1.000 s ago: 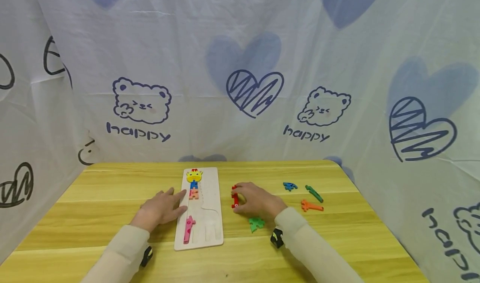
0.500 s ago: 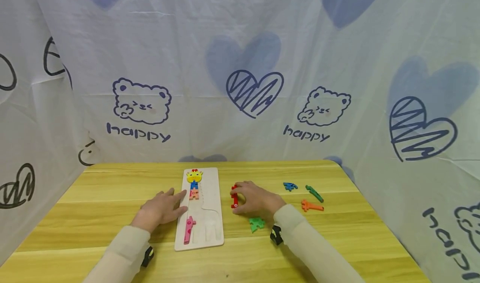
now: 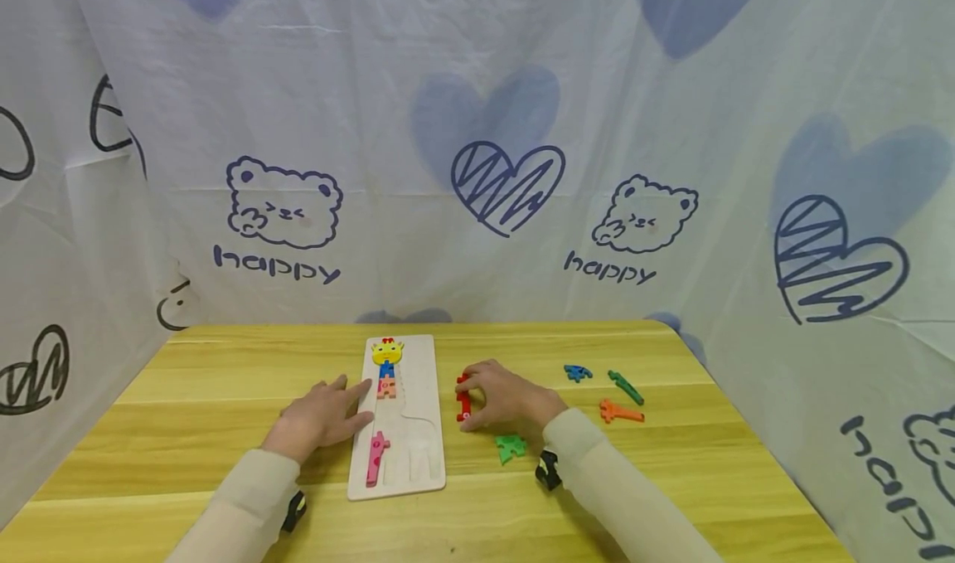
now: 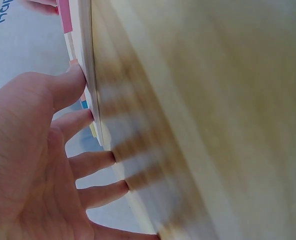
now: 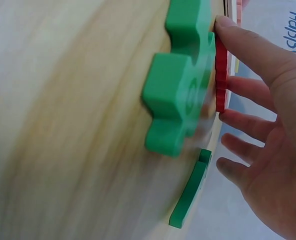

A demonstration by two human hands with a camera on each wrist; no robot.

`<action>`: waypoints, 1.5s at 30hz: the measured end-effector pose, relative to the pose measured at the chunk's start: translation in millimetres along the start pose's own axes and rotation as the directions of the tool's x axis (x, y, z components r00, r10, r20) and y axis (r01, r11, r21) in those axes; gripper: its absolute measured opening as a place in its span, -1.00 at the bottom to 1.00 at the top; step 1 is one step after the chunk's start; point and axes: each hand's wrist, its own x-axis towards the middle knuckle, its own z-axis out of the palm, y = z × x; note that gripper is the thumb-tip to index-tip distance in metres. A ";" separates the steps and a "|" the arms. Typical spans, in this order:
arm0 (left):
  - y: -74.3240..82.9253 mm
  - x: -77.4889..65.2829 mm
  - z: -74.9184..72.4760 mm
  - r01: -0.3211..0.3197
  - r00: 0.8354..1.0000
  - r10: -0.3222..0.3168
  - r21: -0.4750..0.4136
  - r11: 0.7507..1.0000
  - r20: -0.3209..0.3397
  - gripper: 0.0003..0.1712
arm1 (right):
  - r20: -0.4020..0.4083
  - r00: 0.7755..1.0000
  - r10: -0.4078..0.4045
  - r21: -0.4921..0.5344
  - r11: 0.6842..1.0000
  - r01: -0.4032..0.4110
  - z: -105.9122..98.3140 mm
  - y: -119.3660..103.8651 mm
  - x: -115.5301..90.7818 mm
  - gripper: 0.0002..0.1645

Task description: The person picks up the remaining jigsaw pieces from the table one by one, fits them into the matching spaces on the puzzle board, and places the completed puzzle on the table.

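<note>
My left hand (image 3: 317, 418) lies at the left edge of a pale wooden puzzle board (image 3: 419, 380), fingers spread, with thumb and index fingertip on its rim. Set in the board are a yellow giraffe head (image 3: 386, 350), a blue piece (image 3: 386, 371), a peach piece (image 3: 386, 387) and a pink leg piece (image 3: 376, 459). To the right of the board, my right hand (image 3: 515, 399) pinches a red puzzle piece (image 5: 221, 75) end to end between thumb and fingers, low over the table. A green puzzle piece (image 5: 175, 90) lies just below this hand.
Farther right on the wooden table (image 3: 522, 513) lie a blue puzzle piece (image 3: 578, 372), a dark green strip-like piece (image 3: 625, 386) and an orange piece (image 3: 621, 411). A white curtain (image 3: 388, 115) printed with hearts and bears hangs behind the table and along its sides.
My right hand has shifted the red puzzle piece slightly left and nearer to me. The left hand, the board and the other pieces stay where they were.
</note>
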 end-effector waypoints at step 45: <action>0.8 1.1 -0.3 0.001 1.000 -0.001 0.001 1.000 0.001 -0.23 | -0.070 0.992 -0.103 -0.079 0.992 0.097 -10.7 -43.3 39.9 -0.18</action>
